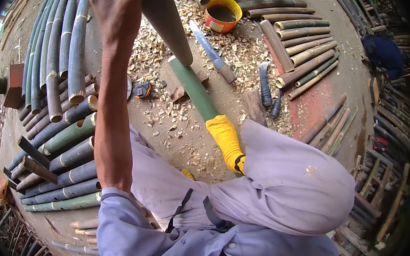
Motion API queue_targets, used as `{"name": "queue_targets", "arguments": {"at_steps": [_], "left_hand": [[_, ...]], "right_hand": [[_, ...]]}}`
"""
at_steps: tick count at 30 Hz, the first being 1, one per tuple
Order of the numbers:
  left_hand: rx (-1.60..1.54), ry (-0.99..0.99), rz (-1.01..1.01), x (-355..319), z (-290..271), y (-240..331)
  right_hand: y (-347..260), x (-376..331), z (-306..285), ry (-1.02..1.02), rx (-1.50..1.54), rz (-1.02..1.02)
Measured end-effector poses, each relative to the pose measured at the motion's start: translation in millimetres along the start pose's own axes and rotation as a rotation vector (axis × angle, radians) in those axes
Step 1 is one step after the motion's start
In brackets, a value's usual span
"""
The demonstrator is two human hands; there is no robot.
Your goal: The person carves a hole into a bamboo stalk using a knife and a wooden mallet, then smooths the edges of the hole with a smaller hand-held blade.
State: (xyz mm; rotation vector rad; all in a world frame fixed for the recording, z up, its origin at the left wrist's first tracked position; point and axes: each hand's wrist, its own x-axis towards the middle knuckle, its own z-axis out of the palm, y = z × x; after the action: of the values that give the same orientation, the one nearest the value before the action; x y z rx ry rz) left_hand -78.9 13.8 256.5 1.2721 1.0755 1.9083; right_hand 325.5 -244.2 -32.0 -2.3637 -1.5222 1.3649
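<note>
Lavender-grey shirt and trousers point(288, 184) fill the bottom of the view, the person seated on the ground with knees drawn up. From the lower left a bare forearm rises straight up to the left hand point(117, 14), which is wrapped around a thick bamboo pole point(169, 24) at the top edge, probably to hold it upright and steady. The right hand is hidden, so its state cannot be told. Just beyond the knees, a foot in a yellow sock point(226, 140) presses on a green bamboo length point(192, 87) lying on the ground, seemingly pinning it in place. Wood chips point(159, 49) litter the dirt around it. A long blade point(212, 52) and two dark-handled tools point(265, 86) lie near. Stacked bamboo poles point(55, 58) crowd the left, shorter cut pieces point(305, 51) the right, and a yellow bowl point(223, 14) sits farther off.
</note>
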Motion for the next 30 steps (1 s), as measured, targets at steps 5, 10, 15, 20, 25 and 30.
{"name": "queue_targets", "arguments": {"at_steps": [5, 10, 15, 20, 25, 30], "left_hand": [[0.095, 0.153, 0.073, 3, -13, -15], [0.097, 0.334, 0.143, -12, -22, -7], [0.235, 0.405, 0.146, -48, -19, 12], [0.111, 0.383, 0.154, -59, 0, 9], [-0.003, 0.197, 0.129, -74, -11, 9], [-0.043, 0.161, 0.099, -82, -11, 29]], "right_hand": [[29, -5, 5, -0.048, 0.018, 0.057], [42, 8, -1, -0.081, 0.086, 0.090], [-53, 71, -25, -0.018, 0.108, -0.241], [-177, 165, -32, 0.302, -0.114, -0.823], [-197, 201, -4, 0.285, -0.138, -0.699], [-221, 207, -1, 0.114, 0.026, -0.530]]}}
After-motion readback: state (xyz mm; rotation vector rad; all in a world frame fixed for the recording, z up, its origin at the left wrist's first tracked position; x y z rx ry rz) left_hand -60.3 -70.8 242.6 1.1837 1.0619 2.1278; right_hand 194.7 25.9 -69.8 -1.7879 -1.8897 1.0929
